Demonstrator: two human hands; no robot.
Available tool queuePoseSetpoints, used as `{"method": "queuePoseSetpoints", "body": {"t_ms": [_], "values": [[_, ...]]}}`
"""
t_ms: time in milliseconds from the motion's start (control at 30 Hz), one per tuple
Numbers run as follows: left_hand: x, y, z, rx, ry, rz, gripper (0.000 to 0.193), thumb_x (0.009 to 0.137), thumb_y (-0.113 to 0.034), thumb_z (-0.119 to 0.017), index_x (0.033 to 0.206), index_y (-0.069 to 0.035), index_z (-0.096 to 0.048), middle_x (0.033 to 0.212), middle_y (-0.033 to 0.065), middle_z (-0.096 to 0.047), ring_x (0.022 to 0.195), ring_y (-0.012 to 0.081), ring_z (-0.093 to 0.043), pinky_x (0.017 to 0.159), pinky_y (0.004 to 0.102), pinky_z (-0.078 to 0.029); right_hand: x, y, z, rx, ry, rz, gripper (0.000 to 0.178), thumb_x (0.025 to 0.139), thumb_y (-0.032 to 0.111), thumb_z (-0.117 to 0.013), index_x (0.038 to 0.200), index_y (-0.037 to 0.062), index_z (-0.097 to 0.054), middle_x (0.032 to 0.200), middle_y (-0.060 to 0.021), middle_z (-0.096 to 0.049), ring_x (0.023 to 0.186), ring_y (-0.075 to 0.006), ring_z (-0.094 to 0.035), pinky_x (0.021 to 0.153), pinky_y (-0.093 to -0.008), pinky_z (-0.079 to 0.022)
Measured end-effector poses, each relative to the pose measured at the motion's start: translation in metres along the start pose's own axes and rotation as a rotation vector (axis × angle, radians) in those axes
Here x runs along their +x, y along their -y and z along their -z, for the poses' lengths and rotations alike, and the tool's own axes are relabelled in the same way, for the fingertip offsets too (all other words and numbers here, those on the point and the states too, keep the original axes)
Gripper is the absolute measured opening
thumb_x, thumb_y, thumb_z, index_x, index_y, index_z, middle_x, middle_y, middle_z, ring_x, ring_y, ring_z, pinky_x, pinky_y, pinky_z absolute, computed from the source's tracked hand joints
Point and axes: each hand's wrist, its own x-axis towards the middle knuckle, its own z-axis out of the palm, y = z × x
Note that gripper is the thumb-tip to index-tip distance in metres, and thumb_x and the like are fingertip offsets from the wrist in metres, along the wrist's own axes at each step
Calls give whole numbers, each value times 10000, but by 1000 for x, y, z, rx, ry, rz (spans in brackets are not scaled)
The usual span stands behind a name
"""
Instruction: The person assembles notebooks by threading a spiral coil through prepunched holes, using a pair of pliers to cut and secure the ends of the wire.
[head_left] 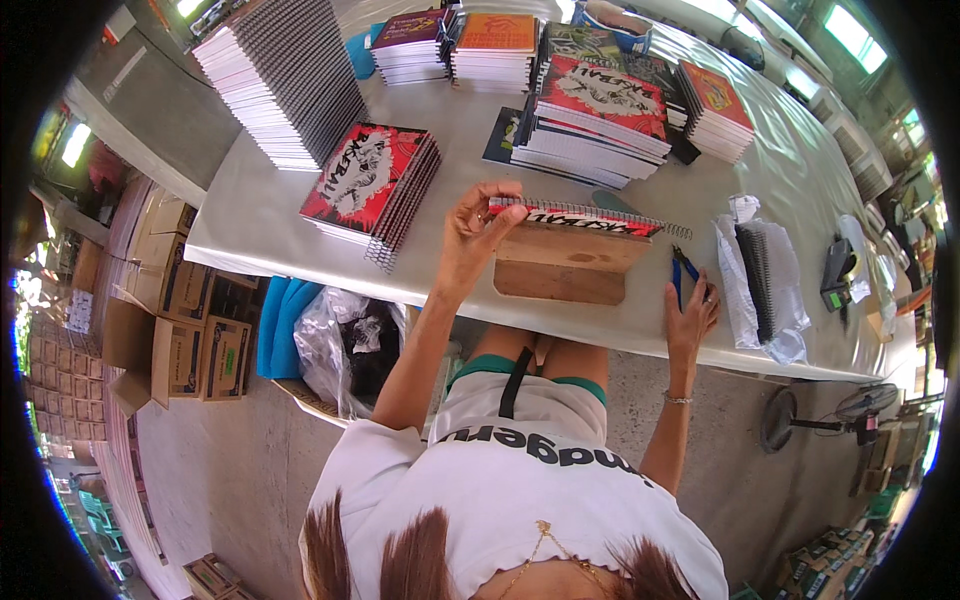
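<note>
Pinched at its left end by the left hand [475, 228], which is closed with thumb nearer and fingers farther, one red-covered spiral notebook [585, 220] is at the far edge of one brown angled board [560, 285], on the pale sheet-covered table [250, 235]. Its metal wire coil [678, 231] sticks out at the right end. The right hand [692, 312] lies low on the table edge, half open; one pair of blue-handled pliers [681, 275] is between its thumb and index finger, but I cannot tell if they grip it. Both forearms reach forward, the left one slanting inward to the right, the right one nearly straight, with one silver bracelet [677, 400]. To the left are two stacks: one tall stack of spiral-bound notebooks [285, 90] and one short stack of red-covered notebooks [370, 185]. Beside the right hand lies one clear plastic wrapping [790, 300] with dark coils [758, 285].
</note>
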Motion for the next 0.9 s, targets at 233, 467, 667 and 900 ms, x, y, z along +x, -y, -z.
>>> {"method": "queuePoseSetpoints", "body": {"t_ms": [233, 467, 667, 900], "values": [[0, 2, 2, 104, -5, -90, 207, 830, 45, -691, 1019, -37, -706, 941, 19, -668, 839, 60, -564, 778, 206, -457, 9, -31, -11, 295, -315, 186, 639, 979, 456, -486, 1480, 97, -322, 1362, -207, -430, 1214, -358, -445, 1084, -486, -285], [-1, 12, 15, 53, 112, -276, 199, 815, 89, -680, 972, -24, -722, 1009, 64, -696, 1008, 150, -628, 892, 276, -497, -27, 42, 57, 1078, -94, -162, 649, 979, 438, -519, 1477, 73, -322, 1325, -115, -464, 1180, -214, -479, 1027, -366, -383], [-1, 4, 8, 90, 25, -122, 220, 793, 130, -663, 948, -15, -718, 1049, 100, -690, 1029, 176, -634, 906, 313, -521, -42, 82, 73, 1167, -86, -31, 598, 993, 277, -533, 1478, 36, -279, 1273, -109, -482, 1172, -188, -495, 1006, -332, -381], [-1, -16, 0, 237, -24, -166, 179, 808, 110, -667, 954, 13, -705, 1015, 67, -689, 989, 165, -647, 904, 279, -492, -57, 132, 79, 1130, 7, 65, 561, 980, 282, -527, 1430, 4, -337, 1224, -111, -482, 1142, -219, -514, 1037, -378, -391]]}}
